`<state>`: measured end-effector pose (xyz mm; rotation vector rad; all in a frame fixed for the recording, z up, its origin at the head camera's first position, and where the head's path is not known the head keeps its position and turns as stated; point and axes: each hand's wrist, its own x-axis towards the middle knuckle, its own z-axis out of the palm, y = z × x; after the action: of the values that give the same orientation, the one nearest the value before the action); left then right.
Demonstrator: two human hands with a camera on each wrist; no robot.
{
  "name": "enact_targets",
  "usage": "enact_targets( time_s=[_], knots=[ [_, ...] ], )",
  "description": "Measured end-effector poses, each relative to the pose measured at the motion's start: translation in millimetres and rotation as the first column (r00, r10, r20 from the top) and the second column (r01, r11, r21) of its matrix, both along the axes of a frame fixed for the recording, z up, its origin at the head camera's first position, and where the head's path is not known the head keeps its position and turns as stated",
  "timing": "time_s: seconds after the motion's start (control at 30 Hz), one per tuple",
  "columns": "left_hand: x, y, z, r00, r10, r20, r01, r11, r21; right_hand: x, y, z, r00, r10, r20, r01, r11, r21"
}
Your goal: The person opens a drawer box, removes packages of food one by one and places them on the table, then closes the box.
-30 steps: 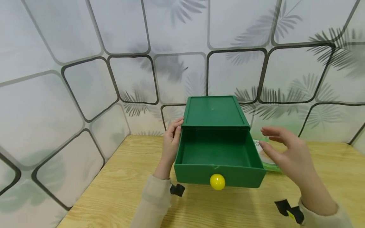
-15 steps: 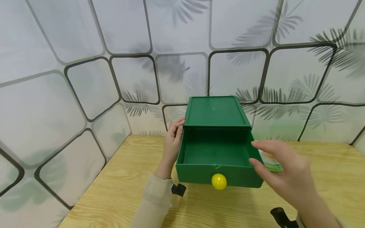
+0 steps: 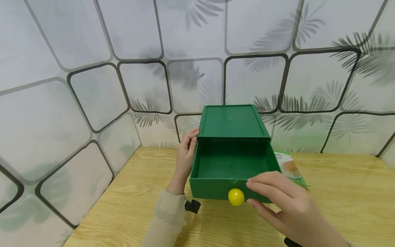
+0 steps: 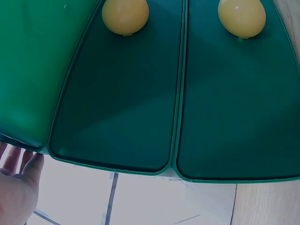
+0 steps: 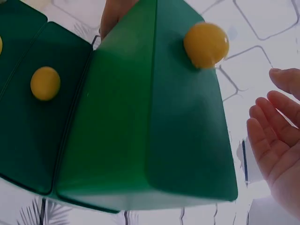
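A green drawer cabinet (image 3: pixel 229 120) has its top drawer (image 3: pixel 231 163) pulled out and empty inside, with a round yellow knob (image 3: pixel 236 197) on its front. My left hand (image 3: pixel 185 159) rests against the cabinet's left side; in the left wrist view that hand (image 4: pixel 21 187) touches its edge. Just right of the knob, my right hand (image 3: pixel 287 202) has its fingers apart, holding nothing. The right wrist view shows a gap between this hand (image 5: pixel 281 136) and the knob (image 5: pixel 206 44). Two lower fronts with knobs (image 4: pixel 125 16) show in the left wrist view.
A green and white packet (image 3: pixel 290 166) lies on the wooden table (image 3: pixel 123 202) to the right of the cabinet, partly hidden by the drawer. Behind the table stands a patterned backdrop (image 3: pixel 194 85) with leaf prints and dark lines.
My right hand has moved left and down from beside the drawer's right side to its front, near the knob. The packet shows more fully. My left hand and the drawer have stayed put.
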<state>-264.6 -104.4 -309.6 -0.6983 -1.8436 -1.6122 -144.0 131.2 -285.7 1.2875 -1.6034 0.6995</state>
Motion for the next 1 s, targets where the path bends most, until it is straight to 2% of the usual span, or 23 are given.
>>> enact_targets(
  time_s=[0.23, 0.4, 0.57, 0.63, 0.8, 0.9, 1.0],
  knots=[
    [-0.4, -0.3, -0.3, 1.0, -0.015, 0.007, 0.015, 1.0, 0.013, 18.0, -19.7, 18.5, 0.999, 0.038, 0.001, -0.038, 0.993, 0.112],
    [3.7, -0.2, 3.1, 0.999, -0.007, 0.033, 0.007, 1.0, 0.011, 19.2, -25.4, 16.6, 0.999, 0.047, -0.027, -0.042, 0.985, 0.169],
    [15.2, 1.8, 11.8, 1.0, -0.004, 0.031, 0.004, 1.0, 0.004, 18.7, -28.7, 11.9, 1.0, 0.01, -0.027, -0.004, 0.978, 0.208],
    [13.5, 1.6, 10.8, 1.0, -0.002, 0.022, 0.002, 1.0, 0.0, 18.7, -29.6, 10.7, 1.0, -0.016, -0.017, 0.02, 0.976, 0.217],
    [-0.1, -1.2, 0.3, 1.0, -0.002, -0.001, 0.002, 1.0, -0.007, 17.9, -30.4, 8.7, 0.998, -0.069, -0.008, 0.069, 0.97, 0.234],
    [-2.0, -1.5, -1.4, 1.0, 0.006, -0.02, -0.006, 1.0, -0.016, 17.4, -30.0, 7.7, 0.996, -0.092, -0.005, 0.09, 0.962, 0.256],
    [-2.0, -1.3, -0.9, 1.0, 0.003, -0.013, -0.003, 1.0, -0.012, 17.5, -28.5, 7.4, 0.992, -0.128, 0.021, 0.115, 0.946, 0.304]
  ],
)
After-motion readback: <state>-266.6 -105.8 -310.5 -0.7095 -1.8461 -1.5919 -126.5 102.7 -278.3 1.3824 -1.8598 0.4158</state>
